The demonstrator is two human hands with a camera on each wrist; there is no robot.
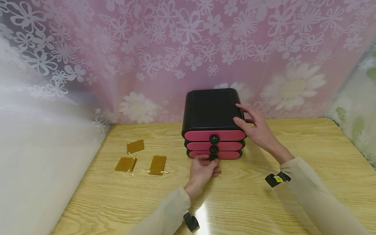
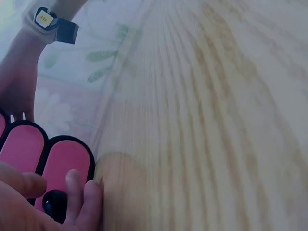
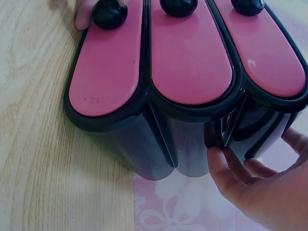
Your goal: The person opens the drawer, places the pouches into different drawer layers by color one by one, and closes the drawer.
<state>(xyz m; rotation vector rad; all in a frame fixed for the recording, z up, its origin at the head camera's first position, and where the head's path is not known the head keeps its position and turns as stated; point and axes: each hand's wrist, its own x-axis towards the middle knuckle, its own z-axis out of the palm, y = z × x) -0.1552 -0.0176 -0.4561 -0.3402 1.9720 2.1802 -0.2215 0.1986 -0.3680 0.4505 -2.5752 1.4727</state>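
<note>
A small black drawer box (image 1: 212,109) with three pink drawer fronts (image 3: 192,53) and round black knobs stands on the wooden table. My left hand (image 1: 202,171) is low at its front, with thumb and fingers around the bottom knob (image 2: 55,204). All the drawers sit flush in the box. My right hand (image 1: 259,132) rests on the box's right side, thumb and one finger over the top edge. In the right wrist view, other fingertips (image 3: 219,159) of that hand press the dark side wall.
Left of the box lie three brown drawstring pouches, one at the back (image 1: 135,146), one in front of it (image 1: 125,164) and one nearer the box (image 1: 157,164). Behind the table (image 1: 249,202) hangs a pink flowered curtain (image 1: 164,65), close to the box's back.
</note>
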